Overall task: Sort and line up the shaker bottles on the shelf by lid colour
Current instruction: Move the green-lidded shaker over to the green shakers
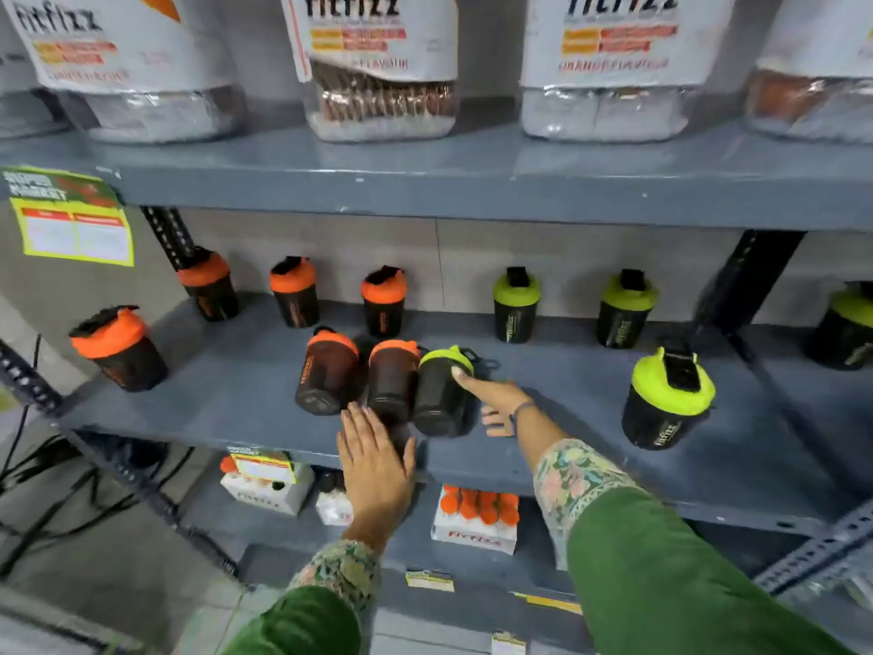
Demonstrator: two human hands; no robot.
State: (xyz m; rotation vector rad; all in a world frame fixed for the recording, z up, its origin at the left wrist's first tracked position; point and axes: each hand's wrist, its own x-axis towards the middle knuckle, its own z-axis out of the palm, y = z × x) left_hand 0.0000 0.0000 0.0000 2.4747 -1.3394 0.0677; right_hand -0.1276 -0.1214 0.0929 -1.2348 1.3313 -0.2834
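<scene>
Lying at frame centre on the shelf [543,380], lid toward upper right: green-lid bottle [441,394]. Touching its lid with fingertips only, not gripping, nearer: right hand [496,399]. Hovering open, flat, below the neighbouring orange-lid bottle [392,378]: left hand [375,460].

Black shaker bottles [513,307] carry orange or lime-green lids on a grey-blue shelf [236,394]; sleeves [661,560] green, floral-cuffed.

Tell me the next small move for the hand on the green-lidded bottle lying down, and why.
Probably close the right hand on the lying black shaker bottle with the lime-green lid and carry it right, toward the upright green-lidded bottles. It lies against two lying orange-lidded bottles, so it is in the wrong colour group. Fingertips touch its lid; a full grip isn't visible.
</scene>
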